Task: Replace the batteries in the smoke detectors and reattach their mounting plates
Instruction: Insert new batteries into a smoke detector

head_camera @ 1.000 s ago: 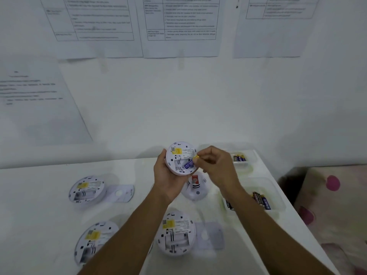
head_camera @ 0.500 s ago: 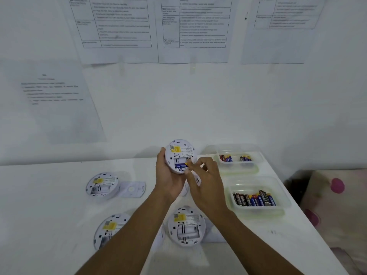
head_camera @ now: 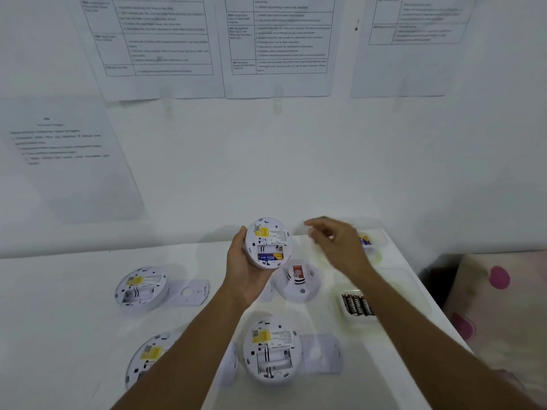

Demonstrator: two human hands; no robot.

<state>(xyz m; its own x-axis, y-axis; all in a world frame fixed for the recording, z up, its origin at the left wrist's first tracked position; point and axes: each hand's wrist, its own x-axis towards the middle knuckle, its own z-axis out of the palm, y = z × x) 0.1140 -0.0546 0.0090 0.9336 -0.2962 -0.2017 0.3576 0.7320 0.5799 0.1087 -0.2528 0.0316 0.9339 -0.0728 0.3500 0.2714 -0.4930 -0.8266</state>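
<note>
Head view: the left hand (head_camera: 245, 273) grips the smoke detector (head_camera: 268, 242) above the tabletop (head_camera: 74, 321), back side toward the camera. One battery (head_camera: 270, 256) sits in its lower slot and the upper slot looks empty, so I judge the filling half done. Right of the detector, the blurred right hand (head_camera: 337, 244) hovers near a battery tray (head_camera: 367, 241). I cannot tell if it pinches anything. Next, a second battery must go in, with poles correct. The print on the detector's yellow label is unreadable.

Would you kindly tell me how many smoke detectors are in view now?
5: the held detector in the left hand; the red-sticker detector on the table beside it; the far-left detector; the near-left detector, partly behind the left forearm; the near-centre detector.
</note>
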